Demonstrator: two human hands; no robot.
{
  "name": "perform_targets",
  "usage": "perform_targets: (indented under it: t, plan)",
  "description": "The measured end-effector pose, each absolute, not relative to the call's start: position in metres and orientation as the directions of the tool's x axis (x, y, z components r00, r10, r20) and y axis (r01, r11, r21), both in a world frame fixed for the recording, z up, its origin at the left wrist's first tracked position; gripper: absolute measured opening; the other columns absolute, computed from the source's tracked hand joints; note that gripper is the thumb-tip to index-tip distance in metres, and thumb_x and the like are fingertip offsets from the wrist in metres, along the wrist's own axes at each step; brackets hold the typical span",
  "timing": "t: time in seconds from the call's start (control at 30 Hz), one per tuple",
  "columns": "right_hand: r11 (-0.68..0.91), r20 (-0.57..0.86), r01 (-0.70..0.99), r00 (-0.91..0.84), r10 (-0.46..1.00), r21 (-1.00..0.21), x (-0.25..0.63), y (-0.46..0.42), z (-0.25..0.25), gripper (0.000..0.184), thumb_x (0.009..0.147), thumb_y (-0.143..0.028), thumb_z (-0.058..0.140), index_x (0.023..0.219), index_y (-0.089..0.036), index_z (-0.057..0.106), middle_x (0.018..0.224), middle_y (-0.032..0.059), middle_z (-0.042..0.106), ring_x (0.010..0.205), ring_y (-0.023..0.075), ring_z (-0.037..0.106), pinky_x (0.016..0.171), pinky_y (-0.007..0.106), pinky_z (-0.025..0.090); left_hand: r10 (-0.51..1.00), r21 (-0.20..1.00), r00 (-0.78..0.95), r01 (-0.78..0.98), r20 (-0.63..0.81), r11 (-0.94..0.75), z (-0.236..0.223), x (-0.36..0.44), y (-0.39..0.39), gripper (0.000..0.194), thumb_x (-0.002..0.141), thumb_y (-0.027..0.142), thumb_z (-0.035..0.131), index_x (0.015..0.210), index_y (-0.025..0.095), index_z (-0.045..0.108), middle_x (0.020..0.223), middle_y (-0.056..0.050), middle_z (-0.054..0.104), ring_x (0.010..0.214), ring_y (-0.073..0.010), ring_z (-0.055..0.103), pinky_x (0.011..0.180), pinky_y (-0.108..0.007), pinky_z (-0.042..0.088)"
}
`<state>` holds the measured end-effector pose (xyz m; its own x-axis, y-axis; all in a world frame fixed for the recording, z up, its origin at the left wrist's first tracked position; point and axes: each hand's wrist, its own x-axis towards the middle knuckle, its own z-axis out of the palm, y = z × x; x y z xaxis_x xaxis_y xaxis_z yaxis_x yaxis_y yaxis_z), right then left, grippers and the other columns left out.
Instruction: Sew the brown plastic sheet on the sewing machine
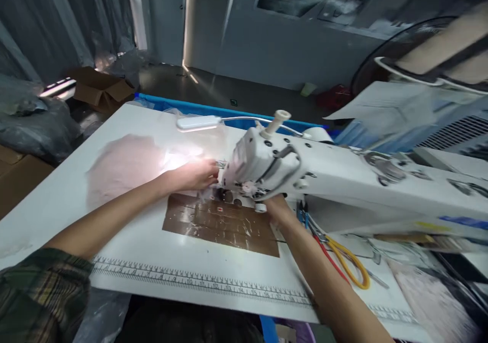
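Note:
A white sewing machine (247,155) stands over the white table, its head tilted toward the left in the head view. My left hand (200,174) is at the left side of the needle area, fingers bent together beside small metal parts; what they grip is too blurred to make out. Behind the lower machine head is my right hand (277,207), its fingers hidden. Between both forearms lies a brown plate (221,226) under the needle area, with scratched, shiny patches. A pale pink piece of fabric (124,167) lies flat to the left of my left hand.
A lamp (198,123) shines on the table behind my left hand. Yellow-handled scissors (351,261) and blue-handled snips (303,213) lie right of my right forearm. A printed ruler (190,281) runs along the front edge. An open cardboard box (101,89) stands at the back left.

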<state>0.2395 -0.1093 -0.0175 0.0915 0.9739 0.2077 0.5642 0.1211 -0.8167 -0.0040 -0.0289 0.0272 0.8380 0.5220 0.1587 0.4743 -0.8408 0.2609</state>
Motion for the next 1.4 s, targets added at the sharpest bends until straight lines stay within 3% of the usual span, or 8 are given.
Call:
perform_targets:
  t: [0.1,0.3,0.57,0.73,0.83,0.93,1.2,1.4]
  plan:
    - [0.114,0.225,0.664,0.084,0.971,-0.739,0.262,-0.149,-0.015,0.027,0.091,-0.036,0.053,0.098,-0.015,0.069,0.091,0.0074,0.071,0.079,0.0213,0.065,0.074,0.037,0.054,0.438,0.312,0.891,0.384,0.122,-0.869,0.026,-0.001,-0.04,0.02,0.087,0.033,0.061,0.097,0.018,0.069,0.103,-0.007,0.065,0.089,-0.0194,0.063,0.074,-0.027,0.05]
    - [-0.068,0.456,0.969,0.173,0.873,-0.237,0.304,-0.199,-0.017,0.038,0.092,-0.034,0.043,0.114,-0.011,0.064,0.103,0.0189,0.065,0.1,0.0319,0.058,0.089,0.047,0.048,0.522,0.337,0.839,0.451,0.157,-0.826,0.007,-0.003,-0.045,0.023,0.093,0.024,0.047,0.095,0.017,0.069,0.1,-0.007,0.067,0.086,-0.0182,0.064,0.075,-0.028,0.053]
    - [-0.337,0.207,0.938,0.346,0.915,-0.077,0.317,-0.185,-0.006,0.028,0.088,-0.023,0.044,0.098,-0.007,0.066,0.084,0.0192,0.063,0.071,0.0272,0.06,0.062,0.036,0.044,0.611,0.394,0.752,0.498,0.248,-0.773,0.0,-0.031,-0.089,0.02,0.096,0.024,0.047,0.09,0.016,0.065,0.092,-0.005,0.068,0.085,-0.0171,0.065,0.077,-0.029,0.053]
    - [-0.339,0.172,0.848,0.436,0.883,-0.407,0.306,-0.193,0.004,0.03,0.088,-0.04,0.044,0.088,-0.016,0.063,0.07,0.0093,0.063,0.057,0.0206,0.055,0.054,0.031,0.038,0.656,0.597,0.686,0.395,0.313,-0.698,-0.006,-0.042,-0.112,0.021,0.096,0.027,0.053,0.086,0.016,0.068,0.094,-0.005,0.069,0.079,-0.0131,0.066,0.072,-0.025,0.054]
    - [-0.13,0.05,0.664,0.246,0.968,-0.737,0.279,-0.201,-0.001,0.043,0.087,-0.06,0.04,0.081,-0.02,0.055,0.057,0.0024,0.058,0.05,0.0176,0.053,0.05,0.029,0.042,0.674,0.634,0.632,0.352,0.381,-0.688,-0.01,-0.041,-0.117,0.021,0.095,0.029,0.055,0.088,0.015,0.069,0.088,-0.005,0.069,0.074,-0.0122,0.064,0.068,-0.025,0.053]
    - [0.009,0.034,0.627,0.029,0.999,-0.779,0.241,-0.202,-0.003,0.04,0.093,-0.056,0.036,0.093,-0.02,0.053,0.063,0.0033,0.065,0.051,0.0175,0.057,0.051,0.029,0.044,0.673,0.637,0.611,0.332,0.417,-0.696,-0.011,-0.039,-0.118,0.021,0.095,0.028,0.056,0.086,0.013,0.068,0.084,-0.005,0.068,0.071,-0.0114,0.063,0.065,-0.024,0.052]
    - [0.329,0.323,0.941,-0.288,0.901,-0.078,0.191,-0.175,-0.012,0.042,0.101,-0.037,0.034,0.12,-0.016,0.064,0.096,0.0131,0.073,0.07,0.0203,0.066,0.048,0.027,0.034,0.65,0.618,0.618,0.316,0.441,-0.72,-0.012,-0.04,-0.121,0.02,0.095,0.025,0.057,0.084,0.012,0.068,0.08,-0.004,0.067,0.07,-0.0114,0.063,0.063,-0.024,0.053]
    - [0.374,0.34,0.921,-0.389,0.856,0.11,0.185,-0.166,-0.018,0.042,0.103,-0.033,0.032,0.118,-0.013,0.065,0.091,0.0129,0.073,0.063,0.0169,0.063,0.046,0.029,0.021,0.634,0.62,0.603,0.275,0.485,-0.735,-0.013,-0.038,-0.119,0.02,0.096,0.025,0.056,0.087,0.012,0.068,0.082,-0.006,0.068,0.074,-0.0118,0.064,0.065,-0.025,0.056]
